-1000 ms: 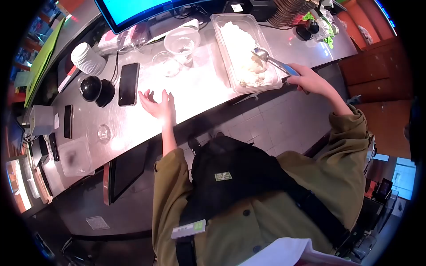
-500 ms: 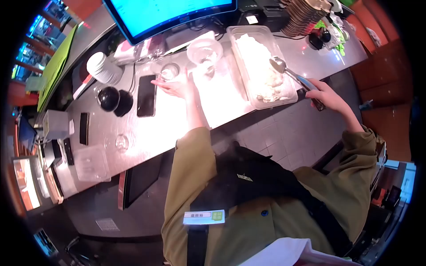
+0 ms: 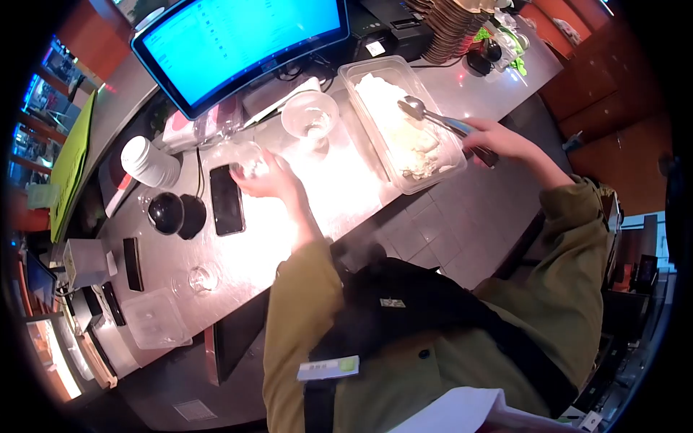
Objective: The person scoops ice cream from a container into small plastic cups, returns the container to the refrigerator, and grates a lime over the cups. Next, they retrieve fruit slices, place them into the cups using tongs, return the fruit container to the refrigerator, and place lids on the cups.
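My right hand is closed round the handle of a metal scoop. The scoop's bowl is over a white, creamy mass in a clear rectangular tub. My left hand has its fingers curved round a small clear plastic cup, just right of a black phone. Glare blurs the cup's outline. Another clear cup stands on the metal counter between my left hand and the tub.
A lit monitor stands at the back. Leftward are stacked white cups, a black dome-shaped object, a second phone, a small clear cup and a clear container. Stacked brown holders are at the back right.
My left hand has moved from bare counter to the small clear cup and closed round it. My right hand still holds the scoop, its bowl now farther up the tub. The view has shifted.
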Tool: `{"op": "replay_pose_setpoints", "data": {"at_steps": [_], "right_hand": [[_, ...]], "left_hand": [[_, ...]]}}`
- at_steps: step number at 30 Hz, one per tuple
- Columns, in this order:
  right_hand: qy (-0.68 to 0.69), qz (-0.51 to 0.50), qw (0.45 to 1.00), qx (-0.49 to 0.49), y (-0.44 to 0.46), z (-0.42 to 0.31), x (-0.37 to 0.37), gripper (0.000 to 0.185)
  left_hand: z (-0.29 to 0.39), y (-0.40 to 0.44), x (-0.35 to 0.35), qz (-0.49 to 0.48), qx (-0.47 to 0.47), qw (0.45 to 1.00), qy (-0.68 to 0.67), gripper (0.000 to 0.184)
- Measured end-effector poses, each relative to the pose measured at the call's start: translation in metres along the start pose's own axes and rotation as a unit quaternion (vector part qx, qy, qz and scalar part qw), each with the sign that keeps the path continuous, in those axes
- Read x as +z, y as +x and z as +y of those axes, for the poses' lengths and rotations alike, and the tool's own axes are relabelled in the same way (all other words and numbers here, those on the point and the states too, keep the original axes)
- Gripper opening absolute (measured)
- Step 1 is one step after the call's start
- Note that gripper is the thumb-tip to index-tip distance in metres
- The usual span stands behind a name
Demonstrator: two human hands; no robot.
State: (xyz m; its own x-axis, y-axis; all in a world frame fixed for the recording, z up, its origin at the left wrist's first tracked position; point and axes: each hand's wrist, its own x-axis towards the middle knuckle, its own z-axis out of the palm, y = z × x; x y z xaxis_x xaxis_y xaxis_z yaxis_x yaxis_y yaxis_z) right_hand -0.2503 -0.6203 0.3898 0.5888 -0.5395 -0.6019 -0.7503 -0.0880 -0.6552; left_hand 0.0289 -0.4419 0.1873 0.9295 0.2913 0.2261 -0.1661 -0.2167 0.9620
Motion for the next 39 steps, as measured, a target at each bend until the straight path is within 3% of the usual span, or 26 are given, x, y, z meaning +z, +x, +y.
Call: {"op": "replay_pose_setpoints", "data": {"at_steps": [2,3,4,6,8,11,13,14,17,20,24,26,29,34,38,39], "right_hand": [[0.008,0.019,1.000,-0.012,0.024,-0.003,-0.002,0.037],[-0.018,0.022,0.999,-0.027,0.040,-0.005,-0.006,0.042],[-0.043,0.023,0.998,-0.038,0.057,-0.005,-0.009,0.046],[-0.067,0.033,0.996,-0.050,0.096,0.003,-0.017,0.046],[-0.128,0.042,0.990,-0.041,0.115,-0.013,-0.016,0.038],[-0.177,0.014,0.983,-0.047,0.126,-0.037,-0.016,0.034],[-0.204,-0.011,0.978,-0.033,0.134,-0.043,-0.017,0.032],[-0.259,-0.045,0.962,-0.076,0.143,-0.037,-0.022,0.032],[-0.364,-0.135,0.908,-0.159,0.164,-0.027,-0.036,0.035],[-0.332,-0.206,0.909,-0.145,0.152,-0.033,-0.039,0.033],[-0.189,-0.287,0.934,-0.100,0.160,-0.026,-0.047,0.029],[-0.093,-0.290,0.952,0.023,0.158,-0.024,-0.048,0.028],[0.019,-0.310,0.947,0.085,0.145,-0.018,-0.046,0.026],[0.179,-0.333,0.914,0.145,0.145,0.014,-0.052,0.029],[0.279,-0.364,0.881,0.118,0.141,0.041,-0.059,0.037],[0.343,-0.380,0.850,0.129,0.138,0.048,-0.061,0.039]], "left_hand": [[0.042,-0.054,-0.044,-0.111,-0.017,0.981,-0.156,0.071],[0.027,-0.072,-0.054,-0.148,-0.083,0.967,-0.190,0.067],[-0.006,-0.091,-0.067,-0.277,-0.028,0.950,-0.138,0.067],[0.008,-0.126,-0.099,-0.481,-0.068,0.817,-0.311,0.071],[0.039,-0.143,-0.113,-0.545,-0.235,0.707,-0.385,0.076],[0.066,-0.147,-0.106,-0.589,-0.402,0.597,-0.368,0.081],[0.066,-0.158,-0.094,-0.581,-0.424,0.582,-0.378,0.083],[0.066,-0.165,-0.089,-0.574,-0.438,0.576,-0.383,0.084],[0.085,-0.174,-0.078,-0.533,-0.445,0.612,-0.379,0.086],[0.086,-0.180,-0.077,-0.483,-0.452,0.644,-0.385,0.089],[0.085,-0.187,-0.076,-0.478,-0.422,0.657,-0.403,0.091],[0.093,-0.189,-0.075,-0.458,-0.411,0.679,-0.401,0.094],[0.094,-0.186,-0.075,-0.464,-0.409,0.683,-0.387,0.096],[0.090,-0.179,-0.080,-0.488,-0.435,0.663,-0.366,0.092],[0.083,-0.161,-0.080,-0.536,-0.452,0.644,-0.305,0.080],[0.085,-0.151,-0.084,-0.539,-0.432,0.662,-0.291,0.077]]}}
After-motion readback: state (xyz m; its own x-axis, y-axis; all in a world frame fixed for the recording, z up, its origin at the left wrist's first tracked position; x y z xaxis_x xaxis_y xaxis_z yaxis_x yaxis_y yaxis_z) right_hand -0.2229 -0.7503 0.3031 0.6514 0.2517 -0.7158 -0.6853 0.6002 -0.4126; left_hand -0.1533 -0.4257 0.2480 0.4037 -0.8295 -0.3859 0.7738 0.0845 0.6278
